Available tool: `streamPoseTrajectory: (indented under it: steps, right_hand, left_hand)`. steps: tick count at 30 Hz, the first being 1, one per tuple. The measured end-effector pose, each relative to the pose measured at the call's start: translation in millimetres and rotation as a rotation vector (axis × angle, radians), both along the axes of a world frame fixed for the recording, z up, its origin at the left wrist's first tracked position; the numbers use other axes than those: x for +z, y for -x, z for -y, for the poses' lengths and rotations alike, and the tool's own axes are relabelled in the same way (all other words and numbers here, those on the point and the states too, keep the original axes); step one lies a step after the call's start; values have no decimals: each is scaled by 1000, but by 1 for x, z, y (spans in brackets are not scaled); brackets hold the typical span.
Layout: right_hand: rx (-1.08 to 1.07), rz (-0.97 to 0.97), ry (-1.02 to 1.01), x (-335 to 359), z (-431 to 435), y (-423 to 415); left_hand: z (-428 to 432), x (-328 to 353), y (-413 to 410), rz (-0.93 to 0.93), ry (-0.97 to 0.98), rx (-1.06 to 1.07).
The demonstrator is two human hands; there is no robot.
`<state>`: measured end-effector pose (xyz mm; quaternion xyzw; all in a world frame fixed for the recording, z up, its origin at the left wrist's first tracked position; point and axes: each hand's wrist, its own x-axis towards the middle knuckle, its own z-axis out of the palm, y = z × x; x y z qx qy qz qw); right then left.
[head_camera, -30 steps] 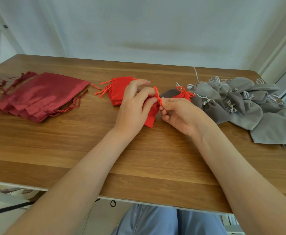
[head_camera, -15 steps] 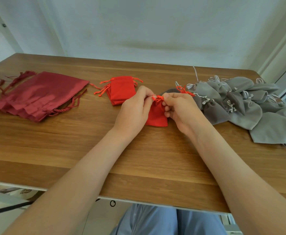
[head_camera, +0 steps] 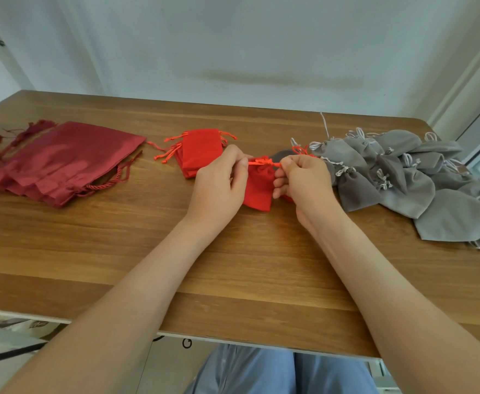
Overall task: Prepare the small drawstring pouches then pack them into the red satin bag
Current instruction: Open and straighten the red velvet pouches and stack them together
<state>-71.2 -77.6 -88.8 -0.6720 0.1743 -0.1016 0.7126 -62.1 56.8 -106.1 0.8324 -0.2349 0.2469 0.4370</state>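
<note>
Biggest risk here, probably: tugging the cords (head_camera: 264, 162) unevenly and ending up with a lopsided cinch or a jammed knot on the small red pouch (head_camera: 258, 191). Could also drag it into the grey pouches (head_camera: 403, 183) on the right. Pinching one cord end with the left hand (head_camera: 218, 186) and the other with the right hand (head_camera: 304, 180), fingers curled. Sitting right between both hands, low over the surface (head_camera: 147, 251). Red satin bag (head_camera: 62, 160) way off left, well apart.

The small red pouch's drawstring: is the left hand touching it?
Touching. In the head view the left hand pinches one end of the drawstring at the mouth of the small red pouch, with no gap between them.
</note>
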Motion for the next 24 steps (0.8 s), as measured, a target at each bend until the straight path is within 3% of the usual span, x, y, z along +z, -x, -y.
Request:
streamPoseTrajectory:
  steps: [7,12,14,17,20,24]
  right_hand:
    - [-59,22,80,2,6,0]
    - [-192,59,571,2,24,-1]
    - [-216,49,663,1,28,0]
    - [-227,58,721,-3,30,-2]
    - [-238,90,732,-5,28,-3]
    - [-250,209,825,-5,21,0]
  left_hand:
    - [3,2,2,-108,46,19]
    - [13,-2,-7,-318,-8,-50]
    - [10,-3,-11,-217,-100,25]
    - [1,0,-17,-19,-361,300]
    - [-10,3,-24,-115,-577,437]
    - [-23,3,-32,-201,-739,443]
